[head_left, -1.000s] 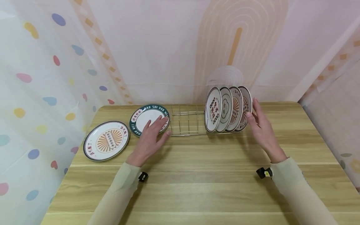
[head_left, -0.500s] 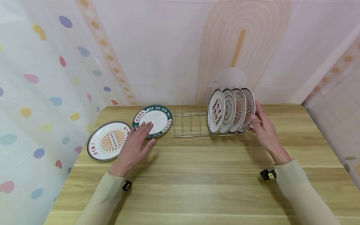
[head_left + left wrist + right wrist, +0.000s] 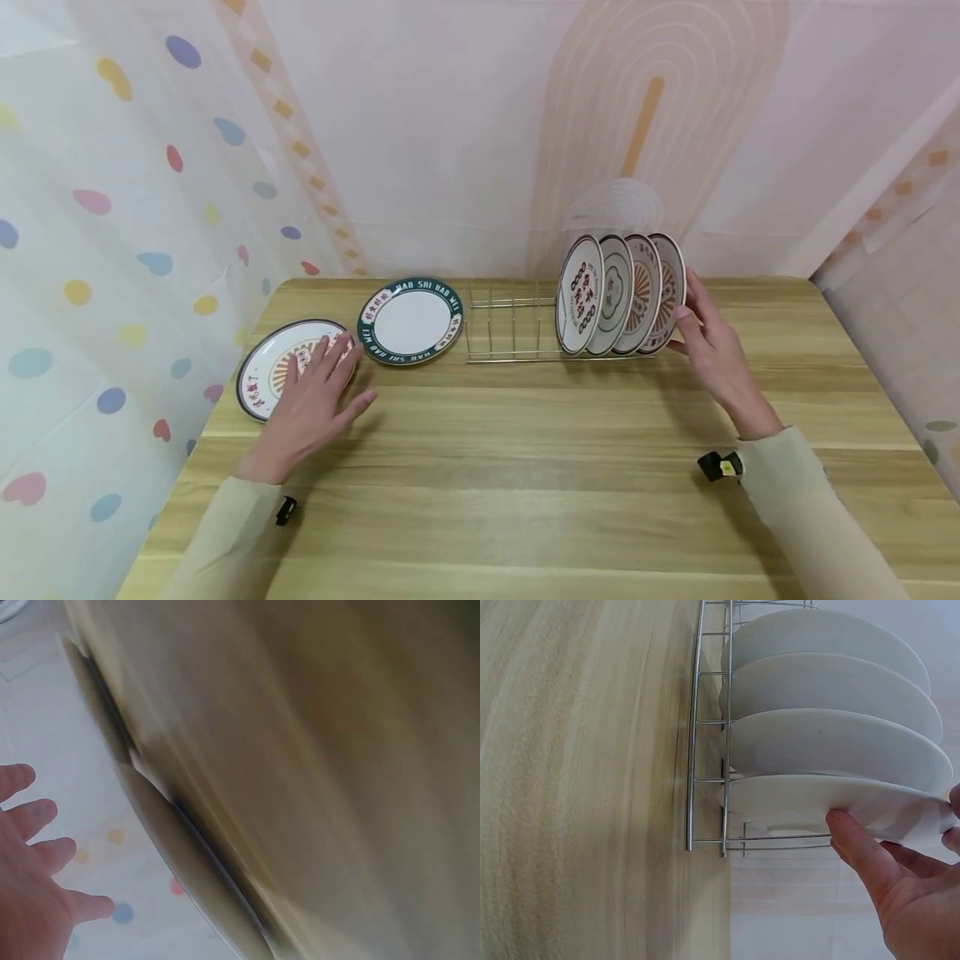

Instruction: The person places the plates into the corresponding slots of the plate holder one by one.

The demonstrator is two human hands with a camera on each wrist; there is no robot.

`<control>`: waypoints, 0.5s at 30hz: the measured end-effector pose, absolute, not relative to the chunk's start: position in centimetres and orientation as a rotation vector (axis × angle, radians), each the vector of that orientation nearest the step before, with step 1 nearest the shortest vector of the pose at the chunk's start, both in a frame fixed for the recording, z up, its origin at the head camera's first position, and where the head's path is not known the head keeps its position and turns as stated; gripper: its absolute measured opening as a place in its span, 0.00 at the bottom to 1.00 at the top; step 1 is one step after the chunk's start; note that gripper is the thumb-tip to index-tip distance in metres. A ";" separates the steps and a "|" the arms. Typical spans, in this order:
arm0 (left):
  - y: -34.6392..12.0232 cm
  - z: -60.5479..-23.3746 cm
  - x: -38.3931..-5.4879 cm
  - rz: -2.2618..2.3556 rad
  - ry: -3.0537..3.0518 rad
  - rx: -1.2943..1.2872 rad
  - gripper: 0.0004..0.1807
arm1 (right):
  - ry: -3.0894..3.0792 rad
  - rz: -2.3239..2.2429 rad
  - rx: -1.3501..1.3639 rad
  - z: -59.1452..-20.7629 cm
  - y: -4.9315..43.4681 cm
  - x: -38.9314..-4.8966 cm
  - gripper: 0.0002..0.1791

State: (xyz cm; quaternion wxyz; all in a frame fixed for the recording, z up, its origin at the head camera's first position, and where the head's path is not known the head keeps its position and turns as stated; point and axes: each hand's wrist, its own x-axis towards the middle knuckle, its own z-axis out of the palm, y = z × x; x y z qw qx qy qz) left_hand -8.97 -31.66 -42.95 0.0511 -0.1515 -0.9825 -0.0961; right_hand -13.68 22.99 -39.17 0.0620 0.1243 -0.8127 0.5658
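My left hand [image 3: 311, 404] is over the white oval plate with an orange sunburst [image 3: 258, 379], its fingers spread and covering part of it; whether it touches cannot be told. In the left wrist view, that hand [image 3: 37, 877] holds nothing. Upright in the wire rack [image 3: 517, 358] stand several oval plates. My right hand [image 3: 716, 358] is at the back of the rightmost racked plate [image 3: 667, 292]. In the right wrist view, the thumb of the right hand [image 3: 907, 892] touches that plate's white underside [image 3: 795, 799], and other fingertips lie near its rim.
A green-rimmed oval plate [image 3: 412, 321] lies flat between the sunburst plate and the rack. Rack slots with bare wires are at the left end. The wooden table [image 3: 510, 492] meets a patterned curtain [image 3: 450, 150] behind and on the left.
My left hand has moved left and toward me, from over the green-rimmed plate to over the sunburst plate. My right hand stays at the rightmost racked plate. The head view has shifted slightly.
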 end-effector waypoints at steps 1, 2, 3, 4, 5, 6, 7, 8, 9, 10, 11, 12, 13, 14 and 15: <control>-32.0 -43.0 -8.8 -0.270 -3.003 -0.454 0.45 | -2.457 1.710 0.376 -39.2 23.0 -13.7 0.34; -32.4 -43.0 -8.7 -0.252 -3.012 -0.448 0.45 | -2.456 1.709 0.376 -39.2 23.0 -13.7 0.34; -32.7 -43.1 -8.6 -0.233 -3.019 -0.444 0.46 | -2.452 1.713 0.378 -39.2 23.0 -13.7 0.33; -33.1 -43.1 -8.5 -0.215 -3.026 -0.438 0.46 | -2.451 1.713 0.379 -39.2 23.0 -13.7 0.33; -33.5 -43.2 -8.4 -0.200 -3.035 -0.432 0.47 | -2.453 1.710 0.380 -39.2 23.0 -13.7 0.33; -33.8 -43.2 -8.3 -0.188 -3.046 -0.427 0.47 | -2.456 1.706 0.380 -39.1 23.0 -13.7 0.34; -34.1 -43.3 -8.3 -0.179 -3.055 -0.419 0.47 | -2.458 1.705 0.380 -39.1 23.0 -13.7 0.34; -34.4 -43.3 -8.3 -0.171 -3.065 -0.414 0.48 | -2.460 1.704 0.380 -39.1 23.0 -13.7 0.34; -34.7 -43.4 -8.3 -0.167 -3.078 -0.408 0.48 | -2.461 1.704 0.381 -39.1 23.0 -13.7 0.34; -35.0 -43.4 -8.2 -0.164 -3.093 -0.401 0.48 | -2.465 1.699 0.382 -39.1 23.0 -13.7 0.34; -35.2 -43.4 -8.2 -0.159 -3.109 -0.398 0.48 | -2.468 1.698 0.383 -39.1 23.0 -13.7 0.34; -35.4 -43.4 -8.2 -0.153 -3.125 -0.396 0.47 | -2.471 1.697 0.383 -39.0 23.0 -13.7 0.34; -35.7 -43.4 -8.2 -0.146 -3.138 -0.397 0.46 | -2.471 1.699 0.382 -39.0 23.0 -13.7 0.33; -35.8 -43.4 -8.2 -0.146 -3.151 -0.405 0.45 | -2.467 1.702 0.382 -39.0 23.0 -13.7 0.33; -36.0 -43.4 -8.2 -0.150 -3.165 -0.410 0.43 | -2.467 1.699 0.382 -39.1 23.1 -13.7 0.33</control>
